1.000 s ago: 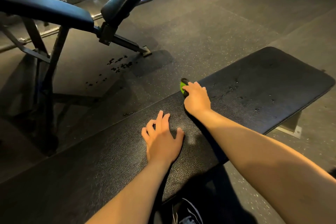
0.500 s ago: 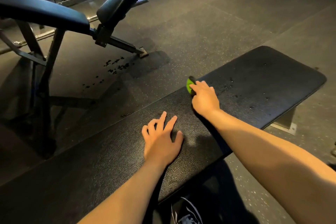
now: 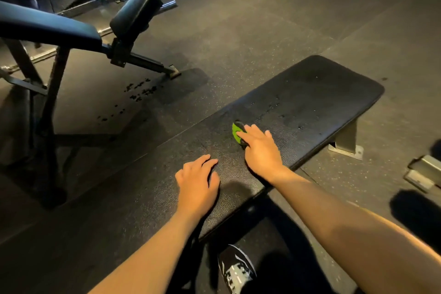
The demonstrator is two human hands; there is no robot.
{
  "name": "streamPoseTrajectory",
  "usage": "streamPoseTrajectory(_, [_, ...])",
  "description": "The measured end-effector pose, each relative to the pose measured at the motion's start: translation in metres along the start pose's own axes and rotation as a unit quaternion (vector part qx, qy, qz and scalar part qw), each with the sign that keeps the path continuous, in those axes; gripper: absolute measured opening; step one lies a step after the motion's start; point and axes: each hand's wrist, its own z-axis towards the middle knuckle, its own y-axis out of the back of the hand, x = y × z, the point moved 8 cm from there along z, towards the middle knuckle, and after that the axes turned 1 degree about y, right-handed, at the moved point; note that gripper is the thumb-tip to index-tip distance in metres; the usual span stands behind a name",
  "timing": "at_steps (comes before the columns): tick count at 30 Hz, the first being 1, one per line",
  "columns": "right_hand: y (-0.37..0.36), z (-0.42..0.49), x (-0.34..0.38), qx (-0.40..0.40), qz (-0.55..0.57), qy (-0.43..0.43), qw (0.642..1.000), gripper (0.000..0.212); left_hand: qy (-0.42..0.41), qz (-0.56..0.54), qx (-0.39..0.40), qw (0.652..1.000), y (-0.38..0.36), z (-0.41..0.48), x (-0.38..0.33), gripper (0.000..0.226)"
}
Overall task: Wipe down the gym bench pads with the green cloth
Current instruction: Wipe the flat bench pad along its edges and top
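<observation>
1. The green cloth [image 3: 236,132] is pressed onto the black counter [image 3: 322,93] under the straight fingers of the right hand [image 3: 260,153] — about midway along it.
2. The left hand [image 3: 196,184] is laid flat on the counter, near the right, fingers held together.
3. Droplets [image 3: 274,105] are seen on the counter beyond the cloth.

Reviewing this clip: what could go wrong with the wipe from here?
1. The green cloth is bunched small under the right hand, so passes may leave unwiped strips.
2. Droplets sit on the bench pad beyond the cloth and could be left wet.
3. The left hand rests on the pad, covering a patch.
</observation>
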Motion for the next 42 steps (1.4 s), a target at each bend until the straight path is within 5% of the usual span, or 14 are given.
streamPoseTrajectory(5, [0.026, -0.031, -0.032, -0.039, -0.056, -0.101, 0.993, 0.053, -0.016, 0.017, 0.054, 0.998, -0.003, -0.041, -0.007, 0.044])
streamPoseTrajectory(9, [0.006, -0.067, 0.01, -0.016, 0.001, -0.047, 0.999, 0.053, 0.038, 0.036, 0.091, 0.994, -0.011, -0.06, -0.017, 0.054])
streamPoseTrajectory(13, [-0.018, -0.097, 0.036, 0.089, 0.042, 0.045, 0.994, 0.06, 0.056, 0.059, 0.101, 0.992, -0.02, -0.072, -0.03, 0.057])
streamPoseTrajectory(18, [0.007, -0.109, 0.017, 0.039, -0.029, 0.091, 0.995, 0.055, 0.041, 0.078, 0.113, 0.99, -0.023, -0.078, -0.047, 0.06])
streamPoseTrajectory(30, [0.058, -0.094, -0.111, -0.088, 0.021, -0.18, 0.979, 0.062, -0.011, 0.112, 0.096, 0.989, -0.042, -0.066, -0.082, 0.061])
streamPoseTrajectory(33, [0.046, -0.104, -0.075, -0.111, 0.06, -0.143, 0.982, 0.061, -0.009, 0.113, 0.083, 0.99, -0.045, -0.068, -0.083, 0.061])
streamPoseTrajectory(37, [0.002, -0.118, -0.028, -0.035, 0.093, -0.07, 0.993, 0.049, -0.004, 0.101, 0.076, 0.992, -0.047, -0.07, -0.08, 0.059])
streamPoseTrajectory(39, [-0.002, -0.121, -0.023, -0.021, 0.087, -0.052, 0.995, 0.067, -0.005, 0.096, 0.08, 0.992, -0.047, -0.069, -0.078, 0.058])
streamPoseTrajectory(42, [0.016, -0.12, -0.027, -0.04, 0.073, -0.017, 0.996, 0.049, -0.006, 0.109, 0.082, 0.991, -0.046, -0.069, -0.081, 0.059])
